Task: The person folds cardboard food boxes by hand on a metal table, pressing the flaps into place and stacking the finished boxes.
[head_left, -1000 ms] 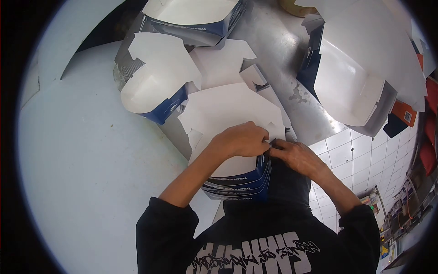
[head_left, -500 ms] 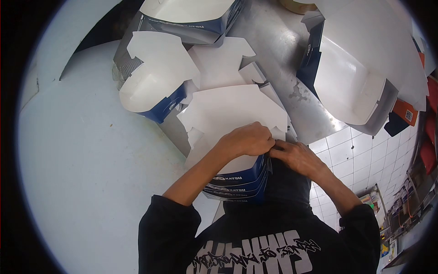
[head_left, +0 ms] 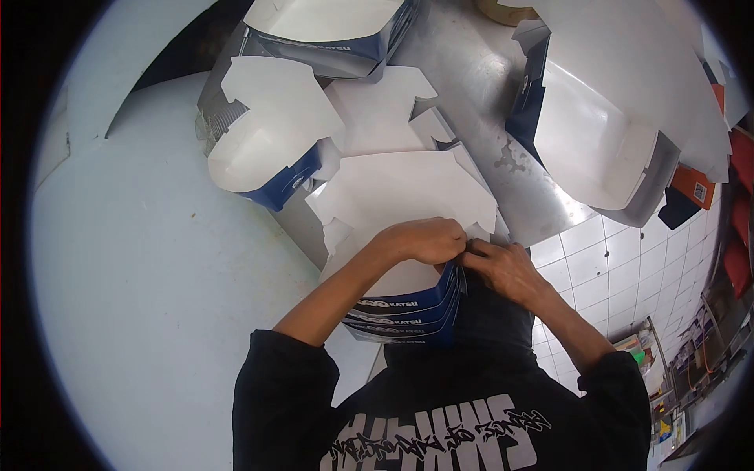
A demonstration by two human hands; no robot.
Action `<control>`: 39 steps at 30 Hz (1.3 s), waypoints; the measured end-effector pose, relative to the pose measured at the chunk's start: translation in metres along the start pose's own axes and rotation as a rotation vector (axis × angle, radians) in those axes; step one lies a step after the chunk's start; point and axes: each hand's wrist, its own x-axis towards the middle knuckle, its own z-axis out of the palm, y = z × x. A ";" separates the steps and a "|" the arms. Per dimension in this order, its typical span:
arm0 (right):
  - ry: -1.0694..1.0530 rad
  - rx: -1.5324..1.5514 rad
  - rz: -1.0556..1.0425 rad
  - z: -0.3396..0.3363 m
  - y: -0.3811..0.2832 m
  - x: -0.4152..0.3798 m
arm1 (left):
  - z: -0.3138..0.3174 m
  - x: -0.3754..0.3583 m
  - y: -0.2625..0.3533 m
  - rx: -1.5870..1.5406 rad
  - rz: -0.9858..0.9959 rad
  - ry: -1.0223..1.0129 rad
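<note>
Directly in front of me is a stack of nested paper food boxes, white inside and dark blue outside with KATSU printed on the front. The top paper food box (head_left: 408, 184) has its broad white lid flap raised toward the far side. My left hand (head_left: 428, 239) reaches across its inside, fingers curled closed at the right corner. My right hand (head_left: 506, 273) pinches that same corner from outside. The two hands nearly touch, and their fingers hide the folded tabs there.
A folded box (head_left: 275, 133) stands beyond the stack to the left, near flat white cardboard (head_left: 373, 110). More nested boxes (head_left: 338, 47) sit farther back. At right are larger open boxes (head_left: 589, 141) on the metal table (head_left: 463, 63). A tape roll (head_left: 506, 11) lies at the far edge.
Both hands stay at the right corner of the top box, with only a slight shift of the left hand toward me. The view has moved a little.
</note>
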 end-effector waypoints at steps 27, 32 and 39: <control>-0.066 0.719 0.295 0.010 -0.040 -0.052 | 0.082 -0.137 0.027 0.267 0.063 0.671; 0.022 0.801 0.254 0.025 -0.059 -0.043 | 0.089 -0.131 0.010 0.283 0.010 0.589; 0.114 0.804 0.234 0.015 -0.075 -0.043 | 0.099 -0.146 -0.011 0.220 0.163 0.731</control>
